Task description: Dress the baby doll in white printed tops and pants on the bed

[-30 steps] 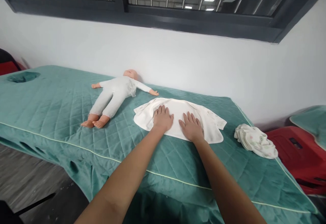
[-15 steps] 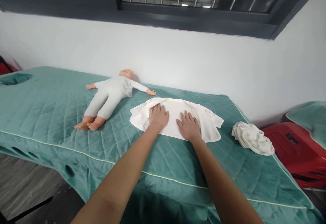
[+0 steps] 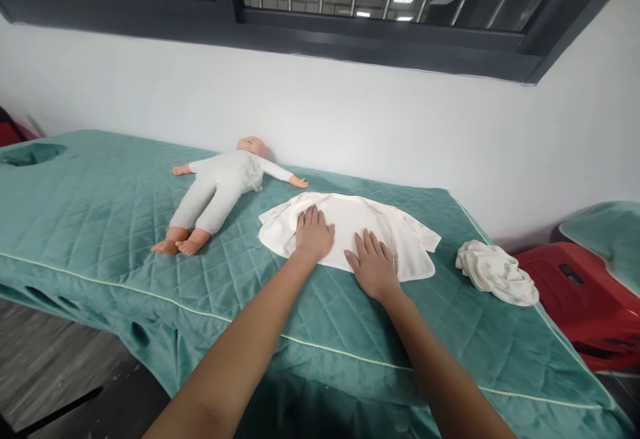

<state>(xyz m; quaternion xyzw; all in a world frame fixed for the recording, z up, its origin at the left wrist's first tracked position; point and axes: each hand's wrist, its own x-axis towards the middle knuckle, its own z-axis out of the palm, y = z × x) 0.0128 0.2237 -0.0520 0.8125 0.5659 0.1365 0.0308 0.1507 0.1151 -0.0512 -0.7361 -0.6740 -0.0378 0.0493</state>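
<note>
A white baby garment (image 3: 350,222) lies spread flat on the teal quilted bed cover (image 3: 100,226). My left hand (image 3: 313,233) rests palm down on its left half, fingers stretched out. My right hand (image 3: 373,264) lies flat at the garment's near edge, fingers spread, partly on the cloth and partly on the cover. Neither hand holds anything. A baby doll (image 3: 217,189) in a white suit lies on its back to the left of the garment, its head against the wall.
A crumpled white patterned cloth (image 3: 495,274) sits near the bed's right edge. A red plastic stool (image 3: 575,299) stands to the right of the bed. The white wall runs behind, with a dark-framed window above. The bed's near edge drops to a dark floor.
My right hand has slid back toward me, from the middle of the garment to its near edge. My left hand has stayed almost where it was.
</note>
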